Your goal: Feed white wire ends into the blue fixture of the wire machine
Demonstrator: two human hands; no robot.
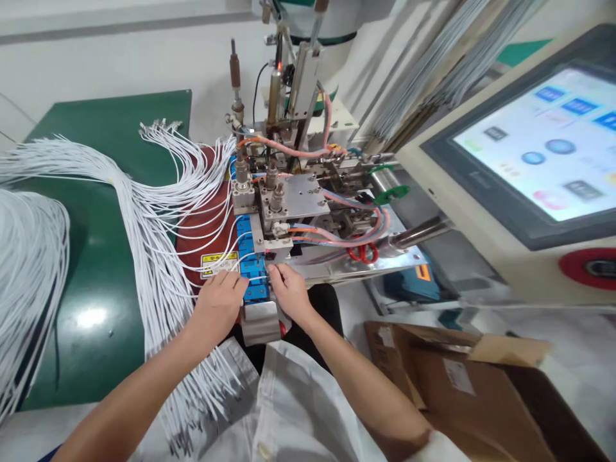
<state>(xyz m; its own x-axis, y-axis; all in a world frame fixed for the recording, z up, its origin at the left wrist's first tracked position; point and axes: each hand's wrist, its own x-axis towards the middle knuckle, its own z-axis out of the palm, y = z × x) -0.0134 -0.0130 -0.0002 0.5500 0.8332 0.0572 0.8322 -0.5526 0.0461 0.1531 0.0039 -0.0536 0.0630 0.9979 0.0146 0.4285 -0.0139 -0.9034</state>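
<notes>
My left hand (220, 301) is closed at the left edge of a row of blue fixture blocks (255, 292), its thumb and fingers on a white cable (256, 278). My right hand (289, 293) pinches at the other side of the same blocks, where the cable's end lies; the fingers hide the tip. Further up the row, several other white cables (231, 221) lie across the blue blocks and run under a metal clamp assembly (293, 196). They come from a large bundle of white cables (137, 237) on the left.
A green table (96, 256) carries the bundle and another coil of white cables (29, 256). Behind the blocks stands a machine with air hoses (332, 240) and a wire spool (385, 186). A touch screen (543, 147) and red button (590, 268) are right, above a cardboard box (462, 385).
</notes>
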